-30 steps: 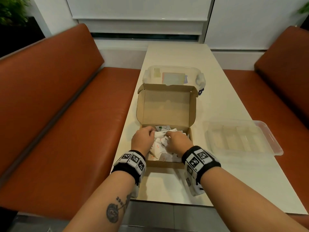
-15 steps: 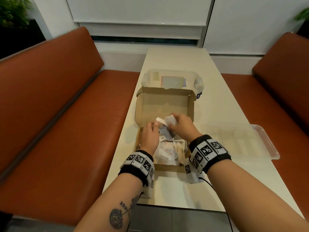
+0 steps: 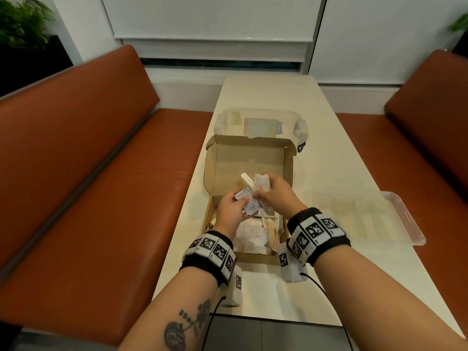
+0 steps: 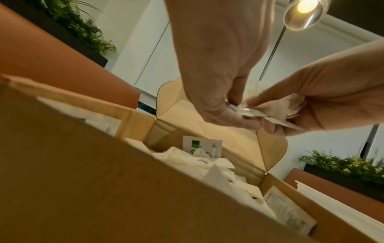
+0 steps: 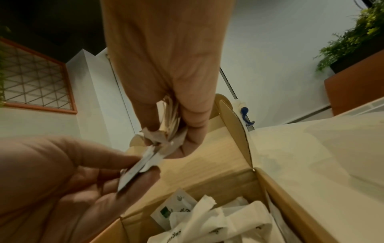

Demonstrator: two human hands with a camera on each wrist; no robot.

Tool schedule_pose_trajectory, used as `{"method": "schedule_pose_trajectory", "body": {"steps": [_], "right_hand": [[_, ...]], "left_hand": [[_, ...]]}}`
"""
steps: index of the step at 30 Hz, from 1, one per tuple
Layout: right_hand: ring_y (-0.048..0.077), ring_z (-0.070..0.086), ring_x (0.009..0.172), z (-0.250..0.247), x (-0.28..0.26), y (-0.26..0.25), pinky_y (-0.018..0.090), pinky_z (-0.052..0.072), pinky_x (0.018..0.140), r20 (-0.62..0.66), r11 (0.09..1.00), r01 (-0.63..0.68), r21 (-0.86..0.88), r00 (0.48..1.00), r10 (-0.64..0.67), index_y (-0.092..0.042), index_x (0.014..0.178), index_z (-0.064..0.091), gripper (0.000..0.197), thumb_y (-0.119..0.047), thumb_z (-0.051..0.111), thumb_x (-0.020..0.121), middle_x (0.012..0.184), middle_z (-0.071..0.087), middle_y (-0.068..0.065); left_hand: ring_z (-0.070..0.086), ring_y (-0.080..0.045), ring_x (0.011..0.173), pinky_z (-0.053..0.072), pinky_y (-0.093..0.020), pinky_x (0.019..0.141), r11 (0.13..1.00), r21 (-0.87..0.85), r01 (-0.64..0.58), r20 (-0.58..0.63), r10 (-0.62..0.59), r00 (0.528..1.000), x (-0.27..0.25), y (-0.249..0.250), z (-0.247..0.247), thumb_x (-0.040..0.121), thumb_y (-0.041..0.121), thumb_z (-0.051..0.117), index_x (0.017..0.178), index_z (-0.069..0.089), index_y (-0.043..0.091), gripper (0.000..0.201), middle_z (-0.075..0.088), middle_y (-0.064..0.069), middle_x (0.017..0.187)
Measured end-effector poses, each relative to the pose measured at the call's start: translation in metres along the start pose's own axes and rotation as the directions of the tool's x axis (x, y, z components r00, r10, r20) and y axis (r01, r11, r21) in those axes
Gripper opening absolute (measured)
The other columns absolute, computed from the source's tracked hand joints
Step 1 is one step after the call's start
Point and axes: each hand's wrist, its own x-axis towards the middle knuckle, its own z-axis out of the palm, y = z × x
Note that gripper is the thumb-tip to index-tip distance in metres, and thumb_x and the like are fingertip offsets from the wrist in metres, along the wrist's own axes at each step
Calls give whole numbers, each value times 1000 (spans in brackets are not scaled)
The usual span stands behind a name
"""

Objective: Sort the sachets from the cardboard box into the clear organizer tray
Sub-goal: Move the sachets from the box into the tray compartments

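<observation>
— What are your fingers doing?

— My left hand (image 3: 231,211) pinches a couple of flat printed sachets (image 3: 247,202) between thumb and fingers (image 5: 133,160). My right hand (image 3: 274,196) is curled round a small bunch of white sachets (image 3: 260,184), its fingertips meeting the left ones. I judge I'm splitting kinds apart before they go anywhere.

— Why hold them up there?

— Both hands hang just above the open cardboard box (image 3: 253,257), so anything I drop falls back into the heap of sachets (image 3: 249,235) inside.

— And the clear organizer tray (image 3: 405,219)?

— On the table (image 3: 329,138), to the right of the box and apart from it. Its compartments look empty, though the plastic is hard to read. Behind the box's raised lid sits a lidded clear container (image 3: 260,122).
</observation>
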Motion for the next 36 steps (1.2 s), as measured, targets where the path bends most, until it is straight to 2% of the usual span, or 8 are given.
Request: {"method": "schedule_pose_trajectory", "body": {"steps": [4, 10, 12, 16, 23, 26, 31, 36], "right_hand": [[23, 61, 91, -1, 2, -1, 35, 51, 79, -73, 999, -10, 34, 997, 13, -8, 117, 55, 33, -10, 65, 85, 98, 62, 6], [25, 62, 88, 16, 5, -6, 38, 52, 77, -104, 993, -25, 111, 994, 37, -10, 110, 55, 26, -13, 61, 85, 99, 64, 10], [27, 61, 91, 22, 5, -6, 42, 51, 82, -127, 988, -39, 148, 990, 58, -8, 113, 54, 25, -12, 55, 88, 99, 62, 9], [29, 58, 102, 32, 3, -7, 45, 48, 90, -167, 985, -12, 173, 985, 41, -5, 118, 49, 24, -12, 45, 96, 111, 58, 17], [19, 47, 116, 45, -3, -13, 14, 34, 90, -198, 975, 111, 193, 978, -72, -2, 131, 45, 35, -16, 33, 102, 129, 49, 16], [18, 15, 145, 45, -3, -12, 28, 11, 118, -113, 976, 57, 210, 993, -34, -10, 148, 25, 48, -27, 26, 104, 155, 23, 6], [7, -9, 145, 48, -8, -18, 36, -10, 119, -56, 949, 0, 315, 998, 19, -23, 151, 9, 62, -53, 10, 98, 159, 1, -5], [12, -14, 145, 47, -9, -21, 51, -9, 117, -21, 933, -33, 358, 999, 44, -37, 150, 0, 70, -67, 9, 87, 159, -5, -9]], "left_hand": [[62, -35, 105, 54, -49, 87, 999, 7, 31, -151, -30, 988, 9, -2, -2, 95, 2, 47, 109, 54, 1, 15, 60, -24, 116], [58, -26, 108, 51, -37, 93, 991, -73, 112, -74, -117, 990, 2, 8, 14, 94, 6, 52, 122, 53, 1, 29, 58, -16, 119], [61, -31, 106, 55, -47, 84, 993, -100, 67, -66, -73, 995, 1, 10, 18, 98, 7, 42, 114, 55, 9, 22, 62, -16, 113], [64, -25, 98, 53, -34, 67, 956, -277, 100, 7, -102, 995, 0, 11, 24, 102, 21, 37, 117, 59, 15, 27, 66, -12, 108], [62, -16, 110, 48, -28, 92, 973, -225, 44, 72, -28, 997, -3, 15, 27, 99, 47, 36, 123, 60, 17, 45, 67, -5, 118], [59, -11, 113, 45, -24, 92, 973, -226, 36, 152, -1, 988, -4, 16, 25, 99, 54, 28, 128, 57, 19, 54, 63, -2, 126], [35, -12, 137, 20, -46, 117, 949, -304, 82, 303, 15, 953, -7, 20, 30, 93, 67, 14, 148, 29, 29, 68, 32, 9, 153], [25, -13, 143, 11, -52, 118, 955, -287, 75, 332, 26, 943, -4, 24, 31, 91, 69, 15, 147, 25, 42, 62, 23, 12, 157]]}}
